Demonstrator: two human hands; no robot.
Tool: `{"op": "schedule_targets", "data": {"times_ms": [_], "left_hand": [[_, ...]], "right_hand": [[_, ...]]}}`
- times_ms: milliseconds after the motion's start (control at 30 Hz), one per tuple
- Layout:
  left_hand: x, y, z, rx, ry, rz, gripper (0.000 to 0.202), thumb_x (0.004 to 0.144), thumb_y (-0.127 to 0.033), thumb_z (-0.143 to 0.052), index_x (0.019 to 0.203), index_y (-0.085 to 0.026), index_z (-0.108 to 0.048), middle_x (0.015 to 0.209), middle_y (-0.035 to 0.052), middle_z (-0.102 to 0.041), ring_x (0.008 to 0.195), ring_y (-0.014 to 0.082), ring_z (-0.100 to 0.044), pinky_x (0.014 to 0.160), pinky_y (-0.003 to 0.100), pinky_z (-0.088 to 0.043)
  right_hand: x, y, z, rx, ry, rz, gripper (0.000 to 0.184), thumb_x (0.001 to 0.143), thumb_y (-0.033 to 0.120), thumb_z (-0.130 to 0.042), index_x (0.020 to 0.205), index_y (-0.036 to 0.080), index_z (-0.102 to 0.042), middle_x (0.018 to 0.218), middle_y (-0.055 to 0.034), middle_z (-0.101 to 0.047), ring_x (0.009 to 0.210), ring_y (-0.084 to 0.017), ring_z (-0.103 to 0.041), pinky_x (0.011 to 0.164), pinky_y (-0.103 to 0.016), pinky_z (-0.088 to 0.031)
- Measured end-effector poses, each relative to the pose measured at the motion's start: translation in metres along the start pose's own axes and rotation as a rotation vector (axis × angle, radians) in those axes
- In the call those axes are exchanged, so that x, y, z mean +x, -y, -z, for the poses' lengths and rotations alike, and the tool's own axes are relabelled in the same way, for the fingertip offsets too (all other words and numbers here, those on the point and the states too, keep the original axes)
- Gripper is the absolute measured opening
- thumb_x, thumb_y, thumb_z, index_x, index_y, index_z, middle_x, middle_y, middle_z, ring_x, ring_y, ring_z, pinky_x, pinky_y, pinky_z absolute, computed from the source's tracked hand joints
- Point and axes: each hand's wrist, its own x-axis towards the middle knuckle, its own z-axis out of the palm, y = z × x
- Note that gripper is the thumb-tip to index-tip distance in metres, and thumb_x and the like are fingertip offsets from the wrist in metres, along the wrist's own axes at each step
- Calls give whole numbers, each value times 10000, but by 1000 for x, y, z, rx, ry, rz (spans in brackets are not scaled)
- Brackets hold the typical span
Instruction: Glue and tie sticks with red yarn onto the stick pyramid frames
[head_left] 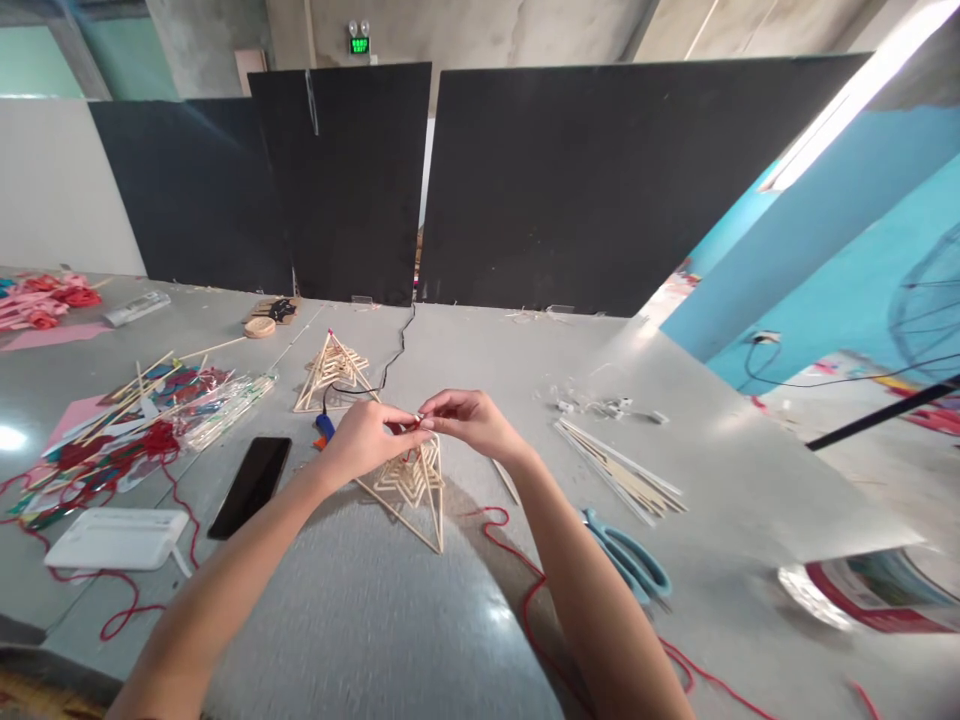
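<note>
A small pyramid frame of thin wooden sticks (414,490) stands on the grey table (375,620) in front of me. My left hand (365,438) and my right hand (466,418) meet at its top, fingertips pinched together on a red thread there. A loose length of red thread (517,560) trails over the table under my right forearm. A second stick pyramid (330,370) stands farther back, left of centre.
A black phone (250,485) and a white flat case (116,538) lie to the left, beside a heap of sticks, red thread and plastic wrap (135,420). Blue-handled scissors (630,560) and a bundle of sticks (622,475) lie to the right. Black panels (600,180) stand behind.
</note>
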Motion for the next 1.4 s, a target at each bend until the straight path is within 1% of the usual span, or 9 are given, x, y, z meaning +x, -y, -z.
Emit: {"op": "schedule_targets", "data": {"times_ms": [267,400,500,633,767,967,1133,1300,1400], "left_hand": [[0,1,1,-39,34,71,362,867,-519,-688,842,-183,-818,707,46,-752,622,144,-584,560,268,-393],[0,-1,0,-96,46,75,337,878,-504,-674,926,-206,-824,744,38,-771,619,139,-597,571,269,-398],[-1,0,2,-82,56,49,315,884,-490,-663,919,-222,-825,731,28,-762,630,138,-594,558,273,-374],[0,2,9,-100,58,21,280,878,-449,-672,959,-222,-816,839,38,-783,748,163,-658,614,274,-440],[-1,0,16,-99,-18,35,294,858,-448,-705,1011,-222,-815,899,47,-796,758,175,-684,656,291,-494],[-1,-3,11,-21,-43,-56,215,892,-410,-686,908,-250,-828,917,29,-797,799,170,-686,690,299,-488],[-1,-1,8,21,-54,-111,268,930,-439,-639,862,-258,-823,909,30,-796,827,181,-688,754,325,-487],[-2,-3,9,35,-66,-8,297,867,-510,-698,950,-258,-831,966,61,-803,866,216,-700,725,332,-509],[-3,-4,10,-1,-47,53,329,833,-517,-731,990,-244,-827,962,60,-805,816,206,-701,694,322,-511]], "right_hand": [[3,-2,-9,181,-4,-61,322,742,443,-889,888,202,-734,834,-26,-719,791,-164,-667,752,-325,-534],[4,-5,-10,203,-9,-119,359,722,442,-897,932,211,-719,752,20,-646,674,-113,-564,632,-265,-450],[4,-7,-9,264,31,-163,387,699,450,-909,942,220,-714,767,21,-647,650,-100,-525,589,-245,-398],[4,-9,-8,325,47,-190,408,671,476,-920,936,240,-721,785,22,-660,630,-95,-501,584,-249,-390],[5,-12,-6,294,10,-178,394,676,476,-914,933,245,-724,764,29,-646,607,-93,-473,582,-256,-390],[5,-15,-3,300,8,-167,371,707,456,-904,945,234,-727,741,40,-618,600,-84,-465,595,-249,-386],[5,-15,-2,271,60,-155,340,735,432,-887,965,232,-737,803,21,-650,638,-94,-485,611,-254,-398],[3,-12,-1,234,83,-144,342,748,444,-870,984,233,-742,853,2,-679,662,-104,-505,614,-259,-409],[3,-12,-1,210,86,-139,321,774,437,-851,995,232,-740,899,-10,-698,686,-109,-527,621,-260,-417]]}}
